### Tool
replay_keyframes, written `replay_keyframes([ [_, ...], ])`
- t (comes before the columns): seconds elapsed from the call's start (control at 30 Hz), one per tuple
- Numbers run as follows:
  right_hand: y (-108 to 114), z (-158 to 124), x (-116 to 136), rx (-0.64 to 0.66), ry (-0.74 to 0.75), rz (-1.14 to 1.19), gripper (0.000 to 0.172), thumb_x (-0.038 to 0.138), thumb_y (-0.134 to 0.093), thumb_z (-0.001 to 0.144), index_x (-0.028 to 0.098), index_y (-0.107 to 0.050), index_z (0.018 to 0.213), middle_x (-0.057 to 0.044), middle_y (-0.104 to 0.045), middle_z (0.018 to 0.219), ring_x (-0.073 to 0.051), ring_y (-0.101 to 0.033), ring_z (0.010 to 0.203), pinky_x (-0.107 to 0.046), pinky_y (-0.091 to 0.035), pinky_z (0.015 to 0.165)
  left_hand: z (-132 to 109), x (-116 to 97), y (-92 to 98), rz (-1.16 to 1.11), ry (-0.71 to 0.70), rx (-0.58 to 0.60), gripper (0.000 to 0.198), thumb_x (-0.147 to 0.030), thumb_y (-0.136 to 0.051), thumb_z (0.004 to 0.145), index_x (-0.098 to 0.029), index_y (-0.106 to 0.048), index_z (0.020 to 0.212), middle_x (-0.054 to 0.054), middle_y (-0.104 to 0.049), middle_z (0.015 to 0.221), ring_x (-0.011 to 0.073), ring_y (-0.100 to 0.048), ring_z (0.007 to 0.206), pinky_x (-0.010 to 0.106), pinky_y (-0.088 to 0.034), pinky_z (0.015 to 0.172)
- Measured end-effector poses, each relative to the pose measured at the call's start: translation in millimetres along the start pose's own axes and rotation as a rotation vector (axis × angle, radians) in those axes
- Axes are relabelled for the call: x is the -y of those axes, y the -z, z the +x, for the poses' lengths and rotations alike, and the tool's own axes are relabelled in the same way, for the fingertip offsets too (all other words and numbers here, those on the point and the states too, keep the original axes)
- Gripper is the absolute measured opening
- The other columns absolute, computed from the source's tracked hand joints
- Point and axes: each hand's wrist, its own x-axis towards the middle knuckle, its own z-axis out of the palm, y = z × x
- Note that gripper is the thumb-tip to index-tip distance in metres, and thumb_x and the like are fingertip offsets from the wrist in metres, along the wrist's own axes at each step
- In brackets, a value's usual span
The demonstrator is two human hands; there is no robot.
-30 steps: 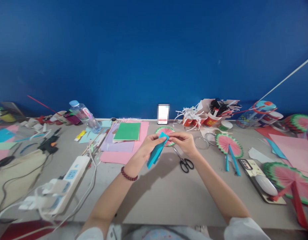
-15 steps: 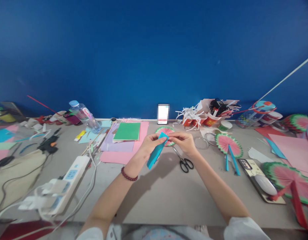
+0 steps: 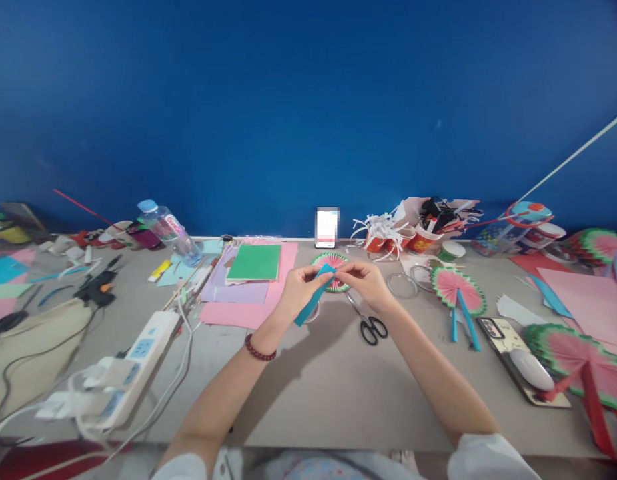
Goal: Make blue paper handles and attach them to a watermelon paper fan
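Note:
A blue paper strip slants down and to the left between my two hands. My left hand pinches it along its upper part. At the strip's top end, the fingertips of my right hand are closed on it. Just behind my fingers lies a round pleated pink paper fan with a green and white rim, partly covered by the hands. Scissors with black handles rest on the table below my right hand, their blades pointing up toward it.
Green paper tops pink and lilac sheets on the left, beside a power strip and a tilted bottle. A phone stands against the blue wall. On the right are a finished fan, cups of paper scraps and a mouse.
The blue paper strip looks narrower and its lower end has risen slightly. Both hands stay close together, with small shifts of the fingers.

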Motion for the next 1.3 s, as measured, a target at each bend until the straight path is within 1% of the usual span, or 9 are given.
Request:
replay_keyframes([
  [0.17, 3.1, 0.7, -0.9, -0.002, 0.012, 0.014, 0.024, 0.039, -0.075, 0.065, 0.018, -0.066, 0.068, -0.002, -0.066, 0.068, -0.013, -0.059, 0.062, -0.026, -0.048, 0.059, 0.6, 1.9, 0.5, 0.001, 0.0, 0.016, 0.032, -0.047, -0.071, 0.067, -0.016, -0.073, 0.073, 0.003, -0.066, 0.065, 0.0116, -0.051, 0.056, 0.022, -0.036, 0.05],
  [0.33, 0.7, -0.9, 1.8, 0.019, -0.005, 0.024, 0.024, 0.04, -0.075, 0.066, 0.017, -0.066, 0.067, -0.001, -0.064, 0.064, -0.012, -0.058, 0.061, -0.026, -0.047, 0.058, -1.3, -1.7, 1.6, -0.033, -0.003, 0.02, 0.028, -0.045, -0.07, 0.068, -0.016, -0.072, 0.069, 0.002, -0.063, 0.061, 0.012, -0.05, 0.056, 0.024, -0.037, 0.052],
  [0.63, -4.7, -2.2, 8.8, -0.014, -0.086, 0.079, 0.028, 0.042, -0.078, 0.06, 0.017, -0.065, 0.062, 0.0, -0.063, 0.058, -0.012, -0.057, 0.056, -0.026, -0.047, 0.057, -6.1, -4.1, -6.7, 0.007, -0.113, -0.14, 0.02, -0.037, -0.071, 0.068, -0.018, -0.071, 0.063, 0.002, -0.065, 0.066, 0.014, -0.054, 0.062, 0.025, -0.04, 0.055],
  [0.73, -5.5, -1.6, 7.3, -0.01, -0.124, 0.109, 0.028, 0.041, -0.078, 0.059, 0.016, -0.065, 0.061, 0.0, -0.063, 0.057, -0.012, -0.057, 0.055, -0.026, -0.048, 0.057, -3.3, -1.7, -5.9, -0.067, -0.056, -0.173, 0.017, -0.033, -0.076, 0.061, -0.018, -0.073, 0.068, 0.003, -0.069, 0.072, 0.0141, -0.057, 0.065, 0.025, -0.043, 0.059],
  [0.8, -6.5, -1.6, 6.0, -0.003, -0.133, 0.114, 0.027, 0.041, -0.078, 0.06, 0.017, -0.065, 0.061, 0.0, -0.062, 0.057, -0.012, -0.057, 0.055, -0.026, -0.048, 0.058, -1.0, 1.3, -4.1, -0.136, 0.034, -0.176, 0.017, -0.032, -0.077, 0.059, -0.018, -0.072, 0.068, 0.002, -0.067, 0.066, 0.0122, -0.055, 0.06, 0.024, -0.041, 0.056],
  [0.93, -7.8, -2.4, 3.7, 0.021, -0.14, 0.099, 0.024, 0.037, -0.078, 0.06, 0.016, -0.065, 0.061, 0.001, -0.063, 0.057, -0.011, -0.057, 0.055, -0.025, -0.047, 0.058, 1.5, 6.3, -1.3, -0.265, 0.15, -0.079, 0.017, -0.03, -0.074, 0.062, -0.018, -0.063, 0.061, -0.004, -0.055, 0.053, 0.0078, -0.046, 0.049, 0.02, -0.035, 0.048],
  [1.07, -6.9, -2.7, 1.6, 0.042, -0.15, 0.103, 0.022, 0.035, -0.077, 0.062, 0.016, -0.065, 0.061, 0.001, -0.062, 0.056, -0.01, -0.057, 0.056, -0.025, -0.047, 0.059, 0.7, 6.1, -1.3, -0.22, 0.079, -0.02, 0.022, -0.035, -0.072, 0.066, -0.017, -0.06, 0.062, -0.004, -0.052, 0.055, 0.0069, -0.045, 0.05, 0.019, -0.034, 0.048],
  [1.2, -6.1, -2.4, -0.2, 0.047, -0.16, 0.114, 0.022, 0.034, -0.077, 0.063, 0.016, -0.065, 0.061, 0.001, -0.062, 0.056, -0.01, -0.057, 0.056, -0.024, -0.046, 0.059, -0.5, 5.3, -1.4, -0.119, -0.021, -0.055, 0.023, -0.037, -0.069, 0.069, -0.017, -0.061, 0.064, -0.003, -0.054, 0.059, 0.0079, -0.047, 0.054, 0.02, -0.037, 0.051],
  [1.3, -5.7, -2.2, 0.5, 0.044, -0.175, 0.145, 0.023, 0.035, -0.078, 0.062, 0.016, -0.065, 0.061, 0.001, -0.062, 0.057, -0.01, -0.057, 0.056, -0.024, -0.046, 0.059, 0.5, 5.3, -0.1, -0.094, -0.023, -0.069, 0.023, -0.039, -0.069, 0.07, -0.017, -0.064, 0.067, -0.002, -0.058, 0.062, 0.0093, -0.05, 0.058, 0.021, -0.041, 0.056],
])
